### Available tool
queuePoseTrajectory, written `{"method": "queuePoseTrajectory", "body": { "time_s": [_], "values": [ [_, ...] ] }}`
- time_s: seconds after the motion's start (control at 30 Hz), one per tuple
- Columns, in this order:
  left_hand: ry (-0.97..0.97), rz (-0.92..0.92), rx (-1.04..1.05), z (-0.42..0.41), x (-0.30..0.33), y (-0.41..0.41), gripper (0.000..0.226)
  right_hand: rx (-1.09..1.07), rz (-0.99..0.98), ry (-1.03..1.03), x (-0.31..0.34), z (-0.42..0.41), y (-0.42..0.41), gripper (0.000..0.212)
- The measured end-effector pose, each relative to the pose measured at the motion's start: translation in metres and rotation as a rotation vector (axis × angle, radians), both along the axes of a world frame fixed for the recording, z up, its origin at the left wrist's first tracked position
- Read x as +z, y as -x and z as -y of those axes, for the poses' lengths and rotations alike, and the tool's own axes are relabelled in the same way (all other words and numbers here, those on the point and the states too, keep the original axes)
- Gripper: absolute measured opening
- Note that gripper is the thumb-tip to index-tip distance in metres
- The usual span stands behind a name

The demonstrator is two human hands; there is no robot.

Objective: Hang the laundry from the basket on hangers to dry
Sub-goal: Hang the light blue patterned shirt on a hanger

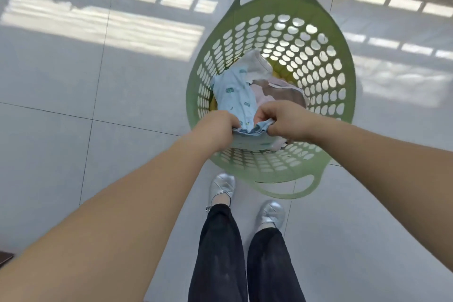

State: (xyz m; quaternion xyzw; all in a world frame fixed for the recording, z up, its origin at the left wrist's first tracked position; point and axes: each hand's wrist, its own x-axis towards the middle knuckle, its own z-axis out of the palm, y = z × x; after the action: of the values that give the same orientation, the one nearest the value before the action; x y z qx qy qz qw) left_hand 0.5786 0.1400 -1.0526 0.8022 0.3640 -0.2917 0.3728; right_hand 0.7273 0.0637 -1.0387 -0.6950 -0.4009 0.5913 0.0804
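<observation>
A light blue printed garment (235, 98) is seen from the head camera, held over the near side of a green perforated laundry basket (326, 73) that stands on a pale tiled floor (73, 81). The garment's near edge is bunched and is gripped from both sides: the left hand (218, 127) is curled round the left end of the bunched edge, and the right hand (282, 120) is closed on the right end, fingers and thumb pinching the cloth. The two hands are set just beside each other, above the basket's near wall. The rest of the garment is draped down into the basket, where a white piece (257, 64) and a pinkish-brown piece (282, 94) are lying beside and behind it. The basket's two loop handles are found at its far and near rims. Below the arms, dark trousers (220, 252) and two silver shoes (221, 185) are shown on the tiles, near the basket's near handle.
</observation>
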Motion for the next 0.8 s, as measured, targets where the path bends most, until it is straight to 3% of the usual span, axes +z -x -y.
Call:
{"method": "queuePoseTrajectory", "body": {
  "time_s": [0.17, 0.27, 0.37, 0.47, 0.63, 0.8],
  "values": [
    [-0.183, -0.007, 0.147, -0.041, -0.042, -0.025, 0.031, -0.101, 0.111, -0.12, -0.047, -0.058, -0.014, 0.026],
    [-0.235, -0.029, 0.259, -0.053, -0.068, -0.034, 0.036, -0.094, 0.209, -0.129, -0.075, -0.082, -0.018, 0.042],
    [-0.175, -0.115, 0.287, -0.05, -0.093, -0.036, 0.05, -0.014, 0.354, -0.062, -0.102, -0.083, -0.02, 0.054],
    [-0.078, -0.149, 0.273, -0.034, -0.101, -0.031, 0.043, 0.035, 0.395, -0.022, -0.113, -0.064, -0.019, 0.055],
    [-0.053, -0.116, 0.206, -0.011, -0.065, -0.031, 0.045, 0.05, 0.351, 0.02, -0.079, -0.026, -0.016, 0.052],
    [-0.028, 0.021, 0.206, -0.001, 0.022, -0.053, 0.05, -0.082, 0.31, -0.032, 0.016, 0.001, -0.018, 0.046]
  ]
}}
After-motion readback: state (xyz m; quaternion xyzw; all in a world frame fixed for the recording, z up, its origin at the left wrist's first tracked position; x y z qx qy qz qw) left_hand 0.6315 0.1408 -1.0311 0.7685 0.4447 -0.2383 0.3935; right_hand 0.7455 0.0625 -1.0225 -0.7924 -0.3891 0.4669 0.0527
